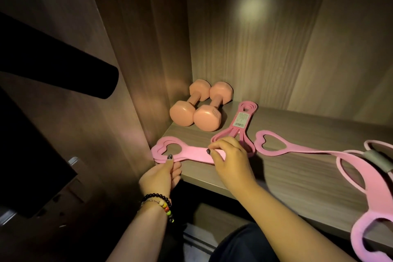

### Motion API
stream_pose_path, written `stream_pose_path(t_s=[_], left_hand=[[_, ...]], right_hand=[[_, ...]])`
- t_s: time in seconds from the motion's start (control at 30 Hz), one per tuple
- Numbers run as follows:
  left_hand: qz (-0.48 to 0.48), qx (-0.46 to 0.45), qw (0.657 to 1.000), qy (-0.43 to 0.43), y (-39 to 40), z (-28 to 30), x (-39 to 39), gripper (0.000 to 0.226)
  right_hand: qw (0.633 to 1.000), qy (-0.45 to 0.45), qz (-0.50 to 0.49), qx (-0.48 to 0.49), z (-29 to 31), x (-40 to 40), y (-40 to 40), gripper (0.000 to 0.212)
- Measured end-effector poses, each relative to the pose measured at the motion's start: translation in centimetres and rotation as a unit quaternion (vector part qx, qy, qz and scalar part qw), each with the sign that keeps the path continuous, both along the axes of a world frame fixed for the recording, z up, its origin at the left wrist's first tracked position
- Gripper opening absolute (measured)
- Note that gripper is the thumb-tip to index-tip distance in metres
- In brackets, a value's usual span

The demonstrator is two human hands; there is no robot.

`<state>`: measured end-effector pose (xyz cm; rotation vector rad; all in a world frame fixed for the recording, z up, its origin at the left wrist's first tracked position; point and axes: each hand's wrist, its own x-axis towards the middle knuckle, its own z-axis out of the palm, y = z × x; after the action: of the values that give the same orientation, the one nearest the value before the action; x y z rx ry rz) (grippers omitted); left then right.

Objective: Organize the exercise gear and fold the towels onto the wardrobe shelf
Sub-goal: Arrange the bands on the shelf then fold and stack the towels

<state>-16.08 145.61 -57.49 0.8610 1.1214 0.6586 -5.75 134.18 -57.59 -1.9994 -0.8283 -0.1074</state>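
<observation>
Dim wood-grain wardrobe walls enclose the shelf [276, 168]. At its left front corner, the left hand [161, 176] pinches the heart-shaped end of a folded pink band [191, 153], while the right hand [231, 161] curls over its other end. Behind sit two dumbbells [197, 108] and a labelled band bundle [238, 125], seemingly already placed. Rightward, a second pink band [297, 151] sprawls unfolded, partly cut off. No towels show; that part looks undone.

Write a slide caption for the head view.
Both hands fold a pink resistance band on the wardrobe shelf beside two dumbbells.
</observation>
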Motion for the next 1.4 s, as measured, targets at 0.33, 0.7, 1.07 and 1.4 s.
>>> stream_pose_path(t_s=[0.33, 0.7, 1.07, 1.4], left_hand=[[-0.054, 0.177, 0.968, 0.170, 0.8, -1.4, -0.6, 0.043], [0.057, 0.044, 0.995, 0.067, -0.7, -0.7, 0.1, 0.023], [-0.027, 0.141, 0.989, 0.014, -2.7, 0.8, -2.4, 0.021], [-0.216, 0.179, 0.956, -0.089, -11.1, 4.1, -2.0, 0.036]], right_hand=[[0.992, -0.103, 0.045, 0.063, -2.9, -1.2, -2.4, 0.040], [0.996, -0.059, 0.057, -0.029, -3.1, -1.2, -1.9, 0.048], [0.995, -0.006, 0.060, -0.082, 0.2, -3.2, -5.7, 0.065], [0.942, 0.026, -0.127, -0.310, 2.7, -3.8, -22.4, 0.059]])
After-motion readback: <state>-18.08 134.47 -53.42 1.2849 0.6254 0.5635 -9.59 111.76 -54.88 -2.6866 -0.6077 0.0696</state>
